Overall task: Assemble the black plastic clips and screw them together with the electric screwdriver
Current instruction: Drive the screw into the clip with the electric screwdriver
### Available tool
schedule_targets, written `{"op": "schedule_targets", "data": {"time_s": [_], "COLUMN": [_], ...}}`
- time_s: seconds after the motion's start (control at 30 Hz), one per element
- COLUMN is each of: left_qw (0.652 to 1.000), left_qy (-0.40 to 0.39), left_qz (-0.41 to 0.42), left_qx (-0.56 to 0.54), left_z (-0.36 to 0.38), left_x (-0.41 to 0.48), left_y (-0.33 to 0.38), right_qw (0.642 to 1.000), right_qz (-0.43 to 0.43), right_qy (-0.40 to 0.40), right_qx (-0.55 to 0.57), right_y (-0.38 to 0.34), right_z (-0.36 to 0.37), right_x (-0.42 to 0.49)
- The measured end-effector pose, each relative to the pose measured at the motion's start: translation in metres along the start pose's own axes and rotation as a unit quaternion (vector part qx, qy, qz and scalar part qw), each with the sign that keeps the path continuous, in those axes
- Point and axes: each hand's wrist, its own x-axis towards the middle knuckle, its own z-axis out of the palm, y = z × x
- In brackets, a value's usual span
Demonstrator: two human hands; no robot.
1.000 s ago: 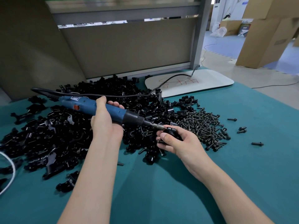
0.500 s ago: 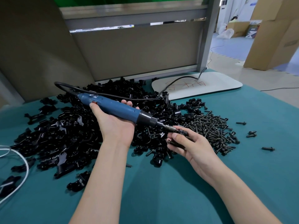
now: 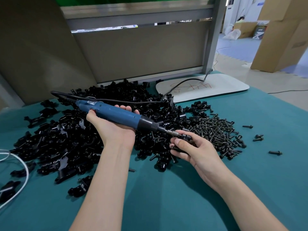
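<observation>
Screwdriving is proceeding, I judge: above the counter [image 3: 250,189], clip pile [image 3: 66,139] lying at ten o'clock, the left hand [image 3: 115,129] is gripping the electric screwdriver [image 3: 120,115], its bit reaching the clip [image 3: 185,137] the right hand [image 3: 196,150] is pinching at four o'clock. Next comes keeping the bit square; fingers are hiding the contact.

Blue screwdriver [image 3: 116,114] tip against clip [image 3: 186,137] (black)
</observation>
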Motion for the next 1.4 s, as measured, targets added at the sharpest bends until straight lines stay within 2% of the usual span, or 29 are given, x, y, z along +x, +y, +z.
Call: {"op": "schedule_targets", "data": {"time_s": [0.33, 1.4], "left_qw": [0.993, 0.988], "left_qy": [0.05, 0.031], "left_qz": [0.038, 0.045], "left_qx": [0.098, 0.141], "left_z": [-0.002, -0.001], "left_x": [0.005, 0.006], "left_y": [-0.012, -0.008], "right_qw": [0.999, 0.995], "right_qz": [-0.008, 0.013], "right_qy": [-0.029, -0.048], "right_qx": [-0.036, -0.091], "right_y": [0.001, 0.003], "right_z": [-0.001, -0.005], "right_x": [-0.001, -0.001]}}
